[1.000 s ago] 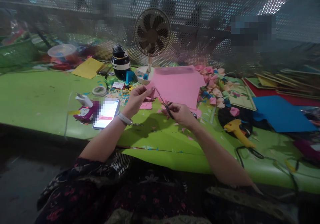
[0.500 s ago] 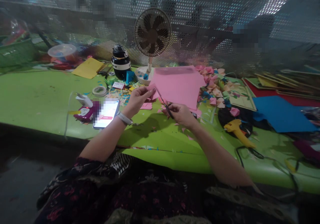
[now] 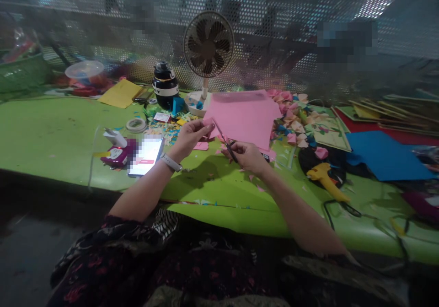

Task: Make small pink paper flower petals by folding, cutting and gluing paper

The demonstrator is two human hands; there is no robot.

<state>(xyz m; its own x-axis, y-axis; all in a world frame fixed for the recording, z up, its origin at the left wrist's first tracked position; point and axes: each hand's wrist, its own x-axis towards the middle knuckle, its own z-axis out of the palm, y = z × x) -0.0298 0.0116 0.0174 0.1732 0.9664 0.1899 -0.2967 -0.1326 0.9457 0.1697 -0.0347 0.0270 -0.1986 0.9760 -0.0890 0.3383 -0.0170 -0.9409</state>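
Note:
My right hand (image 3: 246,156) is closed around the dark handles of a pair of scissors (image 3: 224,138), whose blades point up and left toward my other hand. My left hand (image 3: 192,137), with a white band on the wrist, pinches a small pink paper piece near the blade tips; its edges blend with the pink behind. Just beyond both hands a large pink sheet (image 3: 243,115) lies on the green table (image 3: 192,185). Small pink scraps are scattered beneath the hands, and a pink strip (image 3: 201,146) lies beside my left hand.
A phone (image 3: 147,156), a tape roll (image 3: 136,125) and a black jar (image 3: 166,87) are at left. Behind stands a fan (image 3: 209,45). Folded paper pieces (image 3: 291,115), a yellow glue gun (image 3: 327,181) with its cable and a blue sheet (image 3: 384,156) lie at right.

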